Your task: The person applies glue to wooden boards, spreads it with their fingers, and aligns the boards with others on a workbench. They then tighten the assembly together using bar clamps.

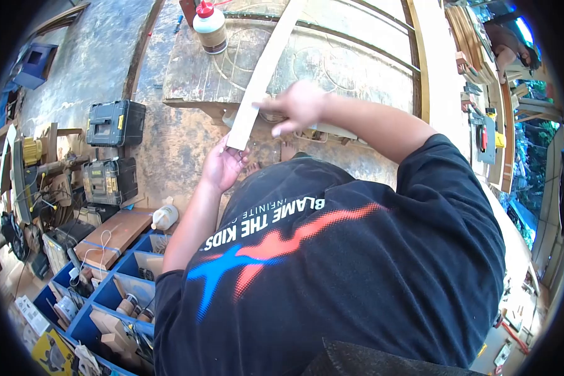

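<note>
A long pale wooden strip (264, 74) lies over the worn workbench (191, 74), its near end sticking out past the bench edge. My left hand (224, 164) holds that near end from below, palm up, with the fingers curled at the strip's end. My right hand (299, 108) is over the strip's right edge, blurred by motion. Its index finger reaches out onto the strip, and the thumb is apart from it. Nothing shows in the right hand.
A glue bottle with a red cap (209, 30) stands on the bench. Black toolboxes (115, 123) and a blue divided crate (126, 266) are at the left, with a white bottle (165, 217) beside them. Another person (506, 47) is at the far right.
</note>
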Available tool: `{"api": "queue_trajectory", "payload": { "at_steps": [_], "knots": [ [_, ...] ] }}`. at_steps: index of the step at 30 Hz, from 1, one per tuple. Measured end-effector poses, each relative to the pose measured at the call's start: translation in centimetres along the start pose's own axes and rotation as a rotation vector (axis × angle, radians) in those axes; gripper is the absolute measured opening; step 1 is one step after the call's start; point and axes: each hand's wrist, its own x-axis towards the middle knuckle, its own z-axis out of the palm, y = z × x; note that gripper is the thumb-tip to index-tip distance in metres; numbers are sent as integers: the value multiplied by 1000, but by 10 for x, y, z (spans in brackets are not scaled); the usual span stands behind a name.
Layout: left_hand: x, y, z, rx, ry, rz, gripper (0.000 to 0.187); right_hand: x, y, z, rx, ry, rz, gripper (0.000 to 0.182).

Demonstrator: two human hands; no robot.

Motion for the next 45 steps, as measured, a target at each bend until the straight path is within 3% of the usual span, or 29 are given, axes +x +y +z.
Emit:
{"api": "queue_trajectory", "payload": {
  "at_steps": [3, 4, 5, 7, 9, 13, 16, 19, 22, 25, 27, 31, 32, 35, 38, 41, 42, 45],
  "knots": [
    [-2, -3, 1, -15, 60, 29, 39, 9, 31, 6, 20, -62, 159, 92],
    [-1, -3, 2, -23, 68, 39, 38, 12, 55, 1, 67, 9, 300, 91],
    [-1, -4, 0, -33, 78, 49, 37, 12, 72, -33, 154, -88, 437, 93],
    [-4, -9, 0, -45, 113, 65, 35, 15, 117, -38, 26, 77, 613, 88],
    [-4, -9, 7, -46, 155, 92, 34, 20, 125, -42, 24, 33, 578, 87],
    [-3, -17, 16, -77, 195, 165, 34, -3, 54, -36, 14, -191, -23, 96],
    [-2, -22, 21, -64, 225, 218, 33, 0, 75, -29, 67, -147, 65, 96],
    [-6, -26, 29, -51, 245, 236, 32, 7, 134, -52, 150, 21, 388, 99],
    [-9, -33, 39, -86, 287, 248, 31, 4, 133, -52, 124, 7, 328, 98],
    [-9, -41, 44, -94, 325, 253, 30, -10, 84, -34, 104, -94, -109, 96],
    [-7, -43, 47, -95, 343, 268, 29, -11, 78, -26, 90, -83, -148, 94],
    [-12, -47, 46, -108, 401, 279, 29, -3, 149, -69, 171, -96, 358, 101],
    [-10, -46, 44, -106, 408, 279, 29, -3, 163, -71, 184, 70, 364, 106],
    [-12, -41, 41, -100, 386, 279, 29, -14, 167, -76, 235, 10, 323, 104],
    [-17, -38, 39, -74, 380, 296, 30, -23, 109, -65, 90, -105, 56, 99],
    [-25, -36, 41, -66, 449, 271, 31, -12, 103, -20, 192, -30, 40, 96],
    [-28, -37, 37, -51, 447, 262, 32, -11, 109, -33, 240, -94, 180, 94],
    [-33, -36, 26, -51, 475, 234, 33, -12, 169, -51, 346, 33, 537, 92]
  ]
}}
